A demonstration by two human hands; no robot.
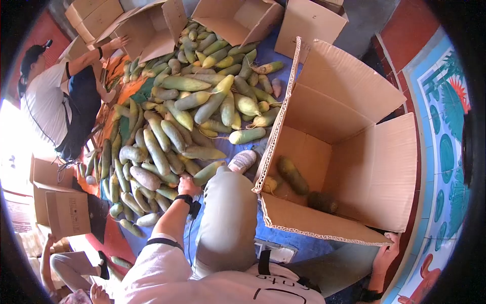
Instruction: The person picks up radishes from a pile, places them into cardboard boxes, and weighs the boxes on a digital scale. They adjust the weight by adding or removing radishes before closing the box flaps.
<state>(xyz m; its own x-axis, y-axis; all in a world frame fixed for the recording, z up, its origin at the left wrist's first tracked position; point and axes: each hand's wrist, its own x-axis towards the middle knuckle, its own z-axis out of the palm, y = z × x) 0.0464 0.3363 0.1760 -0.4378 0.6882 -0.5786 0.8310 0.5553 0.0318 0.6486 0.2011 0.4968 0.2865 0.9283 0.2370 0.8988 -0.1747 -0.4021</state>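
My left hand (188, 186) reaches down to the near edge of a big heap of green radishes (157, 149); its fingers are at a radish (207, 173), and how they close is partly hidden. At the lower right, my right hand (387, 252) holds the near corner of a large open cardboard box (374, 175). Several dark green radishes (292, 175) lie on the bottom of this box. Its flaps stand outward, and its open side faces up toward me.
Other open boxes (238, 20) stand behind the heap. A person in a white shirt (46, 101) crouches at the left, reaching to a box. Another person's arm (46, 261) is at the lower left beside a box (68, 210). A painted wall (440, 152) borders the right.
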